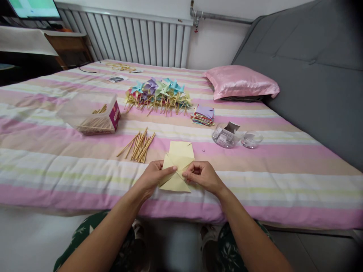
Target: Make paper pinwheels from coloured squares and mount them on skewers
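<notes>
A pale yellow paper square (177, 184), slit from its corners toward the middle, is held up between my hands. My left hand (154, 175) grips its left side, thumb on top near the centre. At the right, my right hand (204, 175) pinches with thumb and forefinger at the paper's edge close to the middle. Just beyond lies another yellow paper piece (181, 148), partly covered by the held one. A loose bunch of thin wooden sticks (138, 145) rests to the left of it.
Behind stand many paper pinwheels (159, 92) on sticks. Nearby are a stack of coloured paper squares (203, 114), a clear tub of small metal pieces (223, 136), a round clear container (251, 139) and a plastic box of sticks (90, 113). A pink pillow (242, 83) lies farther back.
</notes>
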Demonstrator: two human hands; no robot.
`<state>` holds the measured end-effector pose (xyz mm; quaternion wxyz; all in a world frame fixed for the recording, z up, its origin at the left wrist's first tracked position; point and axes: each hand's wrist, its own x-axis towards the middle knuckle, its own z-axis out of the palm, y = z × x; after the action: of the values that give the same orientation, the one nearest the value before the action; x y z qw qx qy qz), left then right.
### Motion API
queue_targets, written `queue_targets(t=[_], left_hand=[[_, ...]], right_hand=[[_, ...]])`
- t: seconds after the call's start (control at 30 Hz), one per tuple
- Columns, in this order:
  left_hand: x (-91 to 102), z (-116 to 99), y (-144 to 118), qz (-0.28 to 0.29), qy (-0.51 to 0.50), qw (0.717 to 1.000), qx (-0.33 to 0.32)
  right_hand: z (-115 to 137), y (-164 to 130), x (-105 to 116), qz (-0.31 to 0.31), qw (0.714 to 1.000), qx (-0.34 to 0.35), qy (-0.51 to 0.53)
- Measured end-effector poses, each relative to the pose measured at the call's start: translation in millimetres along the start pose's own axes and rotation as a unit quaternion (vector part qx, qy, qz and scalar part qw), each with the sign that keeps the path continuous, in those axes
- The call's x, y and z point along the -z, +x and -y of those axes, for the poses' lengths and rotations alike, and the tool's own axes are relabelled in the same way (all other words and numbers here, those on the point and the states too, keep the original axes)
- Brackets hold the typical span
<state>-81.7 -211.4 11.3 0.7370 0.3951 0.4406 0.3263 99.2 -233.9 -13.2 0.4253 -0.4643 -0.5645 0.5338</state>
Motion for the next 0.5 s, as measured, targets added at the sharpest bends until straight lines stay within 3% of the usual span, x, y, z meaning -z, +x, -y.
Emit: queue_targets(t=[0.5], left_hand=[[3.9,5.9,4.1,-0.005,0.038,0.999,-0.014]], right_hand=[[-0.7,0.5,-0.6,-0.013,1.0,0.007,-0.028]])
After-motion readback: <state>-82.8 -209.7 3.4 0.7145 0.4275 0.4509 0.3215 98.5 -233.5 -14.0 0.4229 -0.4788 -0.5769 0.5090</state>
